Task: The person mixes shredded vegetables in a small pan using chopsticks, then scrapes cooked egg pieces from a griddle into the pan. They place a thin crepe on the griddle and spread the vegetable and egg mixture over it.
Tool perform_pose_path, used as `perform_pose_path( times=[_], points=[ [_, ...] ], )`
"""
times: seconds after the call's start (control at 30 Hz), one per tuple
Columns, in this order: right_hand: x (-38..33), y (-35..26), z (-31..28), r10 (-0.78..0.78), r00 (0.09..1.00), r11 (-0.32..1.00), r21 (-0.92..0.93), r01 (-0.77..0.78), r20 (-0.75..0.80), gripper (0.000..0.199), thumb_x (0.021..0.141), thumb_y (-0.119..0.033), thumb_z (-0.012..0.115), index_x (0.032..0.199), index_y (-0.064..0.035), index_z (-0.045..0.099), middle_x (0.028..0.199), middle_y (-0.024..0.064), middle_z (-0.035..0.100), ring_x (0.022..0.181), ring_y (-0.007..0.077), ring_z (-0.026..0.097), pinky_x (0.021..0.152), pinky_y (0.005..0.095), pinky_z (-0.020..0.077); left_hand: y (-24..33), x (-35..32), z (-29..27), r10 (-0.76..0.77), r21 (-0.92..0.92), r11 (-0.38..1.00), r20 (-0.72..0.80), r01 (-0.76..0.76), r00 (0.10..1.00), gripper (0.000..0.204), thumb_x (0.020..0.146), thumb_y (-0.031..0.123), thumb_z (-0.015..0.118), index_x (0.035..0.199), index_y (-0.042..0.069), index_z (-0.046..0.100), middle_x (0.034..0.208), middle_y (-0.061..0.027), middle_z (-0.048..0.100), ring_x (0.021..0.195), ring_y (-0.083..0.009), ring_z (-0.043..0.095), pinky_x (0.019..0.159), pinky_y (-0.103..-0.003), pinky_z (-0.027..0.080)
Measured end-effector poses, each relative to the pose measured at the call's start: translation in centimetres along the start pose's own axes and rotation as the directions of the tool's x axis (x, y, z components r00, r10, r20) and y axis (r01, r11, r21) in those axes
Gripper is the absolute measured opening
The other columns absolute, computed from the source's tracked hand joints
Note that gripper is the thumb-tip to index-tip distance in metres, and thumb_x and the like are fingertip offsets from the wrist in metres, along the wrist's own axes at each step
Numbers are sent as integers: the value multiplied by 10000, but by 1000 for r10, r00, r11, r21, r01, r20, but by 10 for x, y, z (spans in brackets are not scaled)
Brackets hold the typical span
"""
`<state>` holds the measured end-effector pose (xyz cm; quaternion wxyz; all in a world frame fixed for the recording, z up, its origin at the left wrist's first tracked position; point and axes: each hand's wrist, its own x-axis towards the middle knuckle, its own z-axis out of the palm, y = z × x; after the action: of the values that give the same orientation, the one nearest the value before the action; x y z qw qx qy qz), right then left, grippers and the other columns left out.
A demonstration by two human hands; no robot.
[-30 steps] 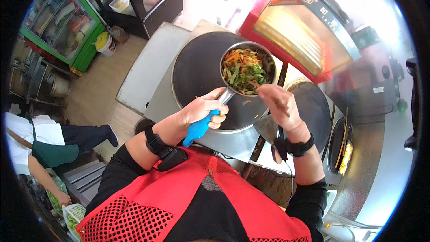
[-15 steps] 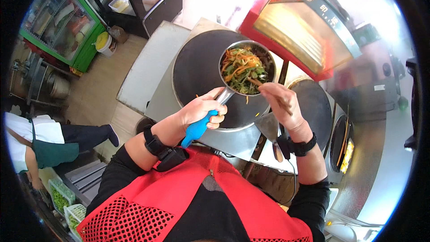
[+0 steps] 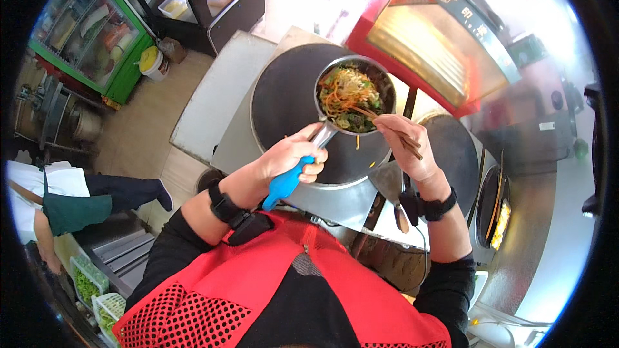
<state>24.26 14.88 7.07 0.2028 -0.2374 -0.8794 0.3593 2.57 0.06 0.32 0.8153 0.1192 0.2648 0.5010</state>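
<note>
My left hand (image 3: 298, 158) is wrapped round the metal handle of a saucepan (image 3: 388, 84), with a blue sleeve (image 3: 284, 185) on the handle's near end. Shredded vegetables (image 3: 347, 93), orange, green and pale, fill the pan, which is held over a round black griddle (image 3: 287, 100). My right hand (image 3: 412, 148) grips brown chopsticks (image 3: 409, 144) at the pan's right rim; their tips reach into the vegetables. A few orange shreds lie on the griddle below the pan.
Right of the pan are a second griddle (image 3: 451, 148) and a red-framed glass warmer (image 3: 422, 38). A spatula (image 3: 391, 187) lies near my right wrist. Left, a person in a green apron (image 3: 74, 212) stands by baskets of greens (image 3: 88, 280). A bucket (image 3: 153, 63) stands by the green-framed fridge (image 3: 90, 26).
The vegetables have been turned over: pale strands now lie on top and the orange shreds sit lower left. My right hand and the chopsticks have shifted slightly; the left stays on the handle.
</note>
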Motion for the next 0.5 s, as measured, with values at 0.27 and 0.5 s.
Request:
perform_pose_path(
  times=[0.27, 0.5],
  points=[
    [3, 3, -5, -124, 992, 988, -97, 123, -10, 136, 884, -36, 611, 1011, 6, 637, 954, 168, 671, 890, 334, 655, 781, 390, 530, 5, -5, -4, 21, -19, 1000, 16, -21, 1000, 718, 889, 30, 493, 1519, 230, 213, 791, -20, 456, 547, -86, 416, 449, -231, 363],
    [-2, 1, -10, -95, 995, 991, -93, 96, 19, 101, 902, -16, 572, 975, 3, 639, 977, 164, 667, 907, 316, 651, 808, 386, 520, 2, 5, -5, 17, -42, 999, -21, -17, 1000, 658, 898, 38, 506, 1485, 192, 253, 804, -26, 475, 534, -77, 421, 435, -222, 355]
  ],
)
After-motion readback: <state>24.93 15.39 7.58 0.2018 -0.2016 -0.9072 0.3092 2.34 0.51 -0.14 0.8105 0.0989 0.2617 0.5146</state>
